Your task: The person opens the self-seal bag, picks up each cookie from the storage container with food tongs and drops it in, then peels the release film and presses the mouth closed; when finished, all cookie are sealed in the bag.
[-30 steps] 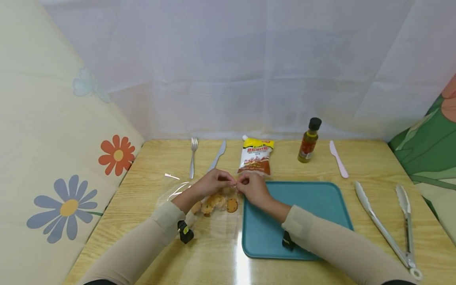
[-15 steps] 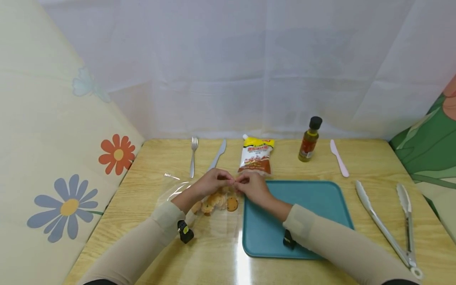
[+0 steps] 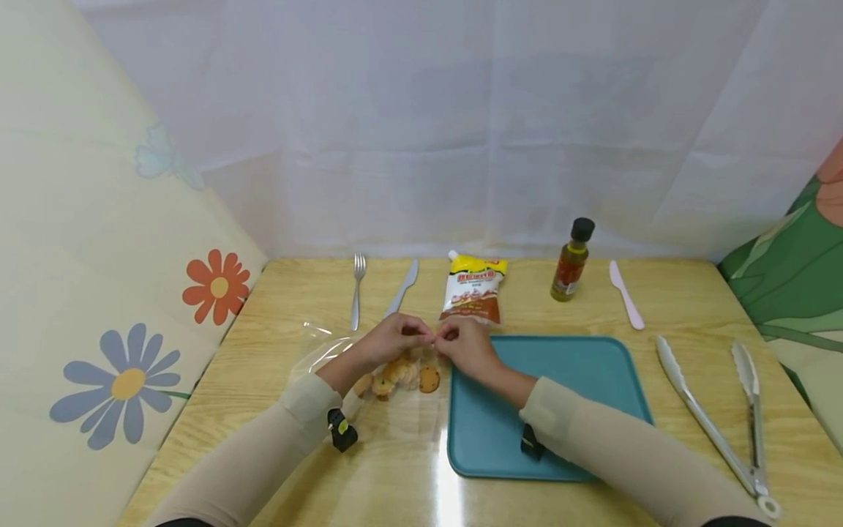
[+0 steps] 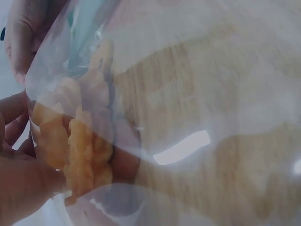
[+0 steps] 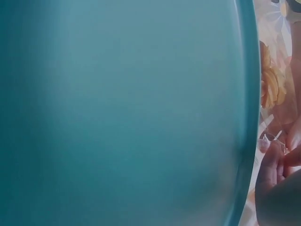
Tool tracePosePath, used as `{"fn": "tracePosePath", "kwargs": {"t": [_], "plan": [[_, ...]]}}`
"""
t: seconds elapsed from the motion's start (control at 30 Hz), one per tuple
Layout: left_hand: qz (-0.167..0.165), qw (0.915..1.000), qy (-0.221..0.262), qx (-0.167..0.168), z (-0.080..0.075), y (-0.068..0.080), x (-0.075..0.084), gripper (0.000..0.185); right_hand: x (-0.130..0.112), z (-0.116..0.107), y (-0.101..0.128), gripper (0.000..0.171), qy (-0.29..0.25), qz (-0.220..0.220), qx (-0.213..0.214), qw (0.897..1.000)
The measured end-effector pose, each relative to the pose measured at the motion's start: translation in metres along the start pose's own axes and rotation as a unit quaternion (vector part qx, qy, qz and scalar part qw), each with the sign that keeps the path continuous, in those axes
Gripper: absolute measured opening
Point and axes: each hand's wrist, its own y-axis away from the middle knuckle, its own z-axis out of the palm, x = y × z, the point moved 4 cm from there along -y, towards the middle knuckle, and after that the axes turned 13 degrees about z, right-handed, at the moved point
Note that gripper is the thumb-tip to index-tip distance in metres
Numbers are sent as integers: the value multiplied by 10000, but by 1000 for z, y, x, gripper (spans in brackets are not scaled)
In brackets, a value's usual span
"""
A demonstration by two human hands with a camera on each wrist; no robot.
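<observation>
My left hand (image 3: 390,340) and right hand (image 3: 469,345) meet fingertip to fingertip near the middle of the table. Each pinches the edge of a clear plastic bag (image 4: 188,146). Inside the bag lie golden, ridged cookies (image 3: 395,375) and a round biscuit with dark specks (image 3: 429,379), partly veiled by the shiny film. In the left wrist view, the cookies show through the film beside the left fingers. My right forearm crosses above a teal tray (image 3: 553,454), whose rim stands just right of the bag. The exact strip of film between the fingertips is too small to make out.
Behind the hands lie a fork (image 3: 356,293), a metal knife (image 3: 403,287) and a white, yellow and brown pouch (image 3: 470,289). A dark-capped bottle (image 3: 569,263) stands farther right, near a pink knife (image 3: 626,294). Metal tongs (image 3: 705,417) lie spread right of the tray.
The fingertips shift very slightly at the bag's edge, still close together. The bag, tray and other things stay where they were.
</observation>
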Motion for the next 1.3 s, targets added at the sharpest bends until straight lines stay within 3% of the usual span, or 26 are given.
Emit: {"fn": "tracePosePath", "kwargs": {"t": [0.23, 0.47, 0.67, 0.9, 1.3], "plan": [[76, 9999, -74, -126, -1, 1, 0, 13, 1, -1, -2, 6, -259, 83, -113, 9996], [-67, 9995, -315, 26, -7, 3, -6, 13, 6, -3, -3, 6, -1027, 349, -452, 9931], [-116, 9999, 56, 29, -5, 4, -7, 14, 1, -1, 1, 5, -657, 102, -566, 9962], [-213, 9997, 117, 33, -4, 4, -7, 14, -1, 0, 1, 7, -216, -68, -221, 9995], [-157, 9994, 289, -67, -3, 5, -7, 16, -2, 2, -1, 5, -176, -197, -213, 9994]]}}
